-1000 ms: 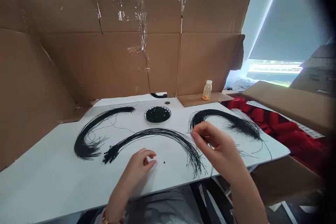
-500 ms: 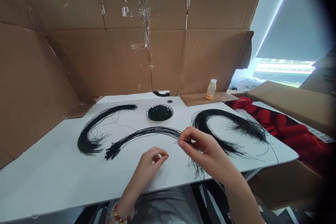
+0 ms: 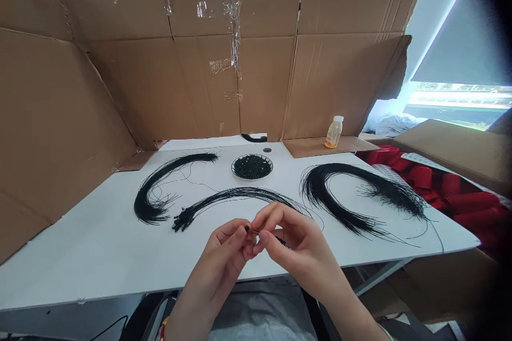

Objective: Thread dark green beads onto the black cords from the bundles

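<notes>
Close together above the table's front edge, my two hands almost touch at the fingertips. My left hand [image 3: 222,256] pinches a small dark bead [image 3: 247,228] between thumb and forefinger. In the fingers of my right hand [image 3: 300,245] is a thin black cord [image 3: 255,232], its end at the bead; whether it passes through the bead is too small to tell. Just beyond my hands lies a curved bundle of black cords [image 3: 236,192] with knobby dark ends on the left. Behind it stands a round dish holding many dark green-black beads [image 3: 252,167].
Curved bundles of black strands lie at left [image 3: 146,200] and right [image 3: 340,208] on the white table [image 3: 100,261]. Cardboard walls [image 3: 192,85] stand behind and left. A small capped bottle [image 3: 334,132] is at the back right. Red items [image 3: 452,186] fill a box beyond the right edge.
My right hand has moved left and down, my left hand right to meet it. A bead now shows in my left fingertips. The view has shifted slightly.
</notes>
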Demonstrator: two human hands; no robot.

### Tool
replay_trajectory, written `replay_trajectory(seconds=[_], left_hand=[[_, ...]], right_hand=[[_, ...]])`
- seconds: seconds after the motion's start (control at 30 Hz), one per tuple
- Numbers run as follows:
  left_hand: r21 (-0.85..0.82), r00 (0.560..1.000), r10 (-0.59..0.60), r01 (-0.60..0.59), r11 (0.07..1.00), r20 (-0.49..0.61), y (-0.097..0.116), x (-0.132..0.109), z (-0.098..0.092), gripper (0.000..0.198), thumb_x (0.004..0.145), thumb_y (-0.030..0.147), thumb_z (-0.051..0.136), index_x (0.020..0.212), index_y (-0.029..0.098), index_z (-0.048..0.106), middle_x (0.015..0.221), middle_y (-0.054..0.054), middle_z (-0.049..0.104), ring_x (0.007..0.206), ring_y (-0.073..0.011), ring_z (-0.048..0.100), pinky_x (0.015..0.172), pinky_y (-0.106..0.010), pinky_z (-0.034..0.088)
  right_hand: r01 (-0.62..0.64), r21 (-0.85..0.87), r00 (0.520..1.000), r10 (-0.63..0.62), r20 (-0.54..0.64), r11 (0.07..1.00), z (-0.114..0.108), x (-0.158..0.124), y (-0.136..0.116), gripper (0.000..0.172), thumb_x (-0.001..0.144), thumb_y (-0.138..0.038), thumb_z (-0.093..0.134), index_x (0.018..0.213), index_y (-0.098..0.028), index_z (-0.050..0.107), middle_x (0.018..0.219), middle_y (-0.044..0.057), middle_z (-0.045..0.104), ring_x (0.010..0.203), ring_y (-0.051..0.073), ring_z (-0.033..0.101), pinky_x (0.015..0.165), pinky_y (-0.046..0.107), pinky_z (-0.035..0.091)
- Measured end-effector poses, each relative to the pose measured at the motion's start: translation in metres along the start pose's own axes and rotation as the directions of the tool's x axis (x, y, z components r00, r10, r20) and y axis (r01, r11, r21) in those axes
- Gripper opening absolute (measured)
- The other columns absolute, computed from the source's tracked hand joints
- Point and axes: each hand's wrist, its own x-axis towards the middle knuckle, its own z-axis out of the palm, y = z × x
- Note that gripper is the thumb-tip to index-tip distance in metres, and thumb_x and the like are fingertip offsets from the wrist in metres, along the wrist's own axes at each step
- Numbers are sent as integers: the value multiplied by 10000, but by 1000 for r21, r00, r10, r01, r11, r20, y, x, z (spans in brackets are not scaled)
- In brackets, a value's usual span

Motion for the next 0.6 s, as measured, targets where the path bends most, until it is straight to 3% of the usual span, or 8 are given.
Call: replay_trajectory(seconds=[0.2,0.6], left_hand=[[-23,999,-2,1,1000,-44,2,-3,7,195,739,302,927,817,145,842,662,-7,729,619,-72,633,629,-143,533],[65,994,-8,15,998,-105,2,-4,10,271,682,372,954,805,155,846,672,-14,709,637,-85,600,637,-164,515]], right_hand=[[6,20,1000,-6,-17,1000,1,0,0,146,905,-146,696,776,-193,646,938,13,642,751,114,640,717,236,608],[5,-64,1000,-7,-26,998,1,-3,-3,159,882,-120,686,766,-207,620,935,17,639,827,140,627,724,237,595]])
